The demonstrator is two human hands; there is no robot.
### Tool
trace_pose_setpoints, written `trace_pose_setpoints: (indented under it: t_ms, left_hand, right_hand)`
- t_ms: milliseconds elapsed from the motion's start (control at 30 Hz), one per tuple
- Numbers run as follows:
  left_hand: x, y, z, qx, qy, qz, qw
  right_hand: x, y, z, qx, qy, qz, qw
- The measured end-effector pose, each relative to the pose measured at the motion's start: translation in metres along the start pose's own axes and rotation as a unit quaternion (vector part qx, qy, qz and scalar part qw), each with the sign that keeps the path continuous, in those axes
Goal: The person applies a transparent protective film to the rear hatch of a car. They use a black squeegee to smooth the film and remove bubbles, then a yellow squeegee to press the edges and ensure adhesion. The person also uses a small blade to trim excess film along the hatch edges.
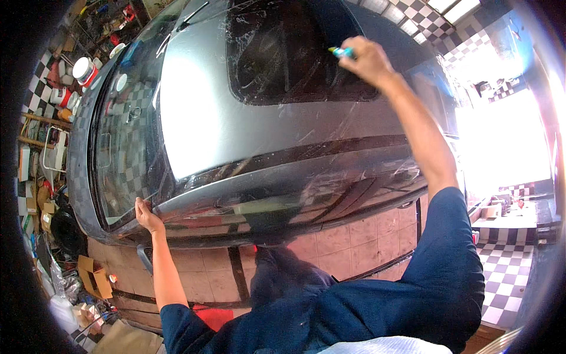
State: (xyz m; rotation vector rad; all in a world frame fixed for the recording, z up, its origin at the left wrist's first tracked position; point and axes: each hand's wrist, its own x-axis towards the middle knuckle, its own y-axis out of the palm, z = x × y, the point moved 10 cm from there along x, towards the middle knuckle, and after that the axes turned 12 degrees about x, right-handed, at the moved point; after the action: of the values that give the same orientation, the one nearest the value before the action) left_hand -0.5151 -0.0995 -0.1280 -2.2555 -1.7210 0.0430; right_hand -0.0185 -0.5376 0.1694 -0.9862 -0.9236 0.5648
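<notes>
A dark grey car (283,127) stands before me, its roof and near side below my arms. My right hand (368,62) reaches over the roof, slightly blurred, closed around a small teal thing with a yellow-green tip (342,52). Its kind is too small to tell. It is above the right part of the dark sunroof panel (283,56), whose surface carries whitish streaks and smears. My left hand (148,217) rests at the lower corner of the windshield (127,156), touching the pillar with fingers extended and nothing held.
White and red tubs (85,71) crowd the far left beyond the hood. A torn cardboard box (94,276) lies lower left. The black side mirror (144,258) juts out by my left forearm. Checkered tiles (504,277) and a bright doorway (504,141) are at right.
</notes>
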Motion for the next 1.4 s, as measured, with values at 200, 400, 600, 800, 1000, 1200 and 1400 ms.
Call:
trace_pose_setpoints:
  t_ms: [200,400,600,800,1000,1200,1400]
  left_hand:
    - [0.001,-0.008,0.018,-0.001,-0.034,0.0,0.999]
    - [0.014,-0.005,0.043,-0.021,-0.024,0.008,0.999]
    - [0.004,-0.007,0.019,-0.024,-0.005,0.007,1.0]
    - [0.003,-0.01,0.013,0.012,-0.005,0.001,1.0]
    - [0.001,0.005,-0.008,0.029,0.009,0.0,1.0]
    - [0.0,-0.001,-0.006,0.017,0.016,-0.008,1.0]
    - [-0.003,-0.004,-0.008,0.032,0.01,-0.026,0.999]
  right_hand:
    - [-0.05,0.037,0.184,0.105,-0.23,0.074,0.965]
    - [0.051,-0.026,-0.017,0.017,-0.037,-0.063,0.997]
    - [0.058,0.035,0.015,0.004,-0.064,-0.016,0.998]
    - [-0.052,0.08,0.254,0.145,-0.313,0.128,0.93]
    - [0.051,-0.004,0.078,0.045,-0.117,-0.062,0.99]
    - [-0.006,0.052,0.079,0.007,-0.164,0.087,0.983]
    - [-0.124,0.042,0.206,0.033,-0.25,0.168,0.953]
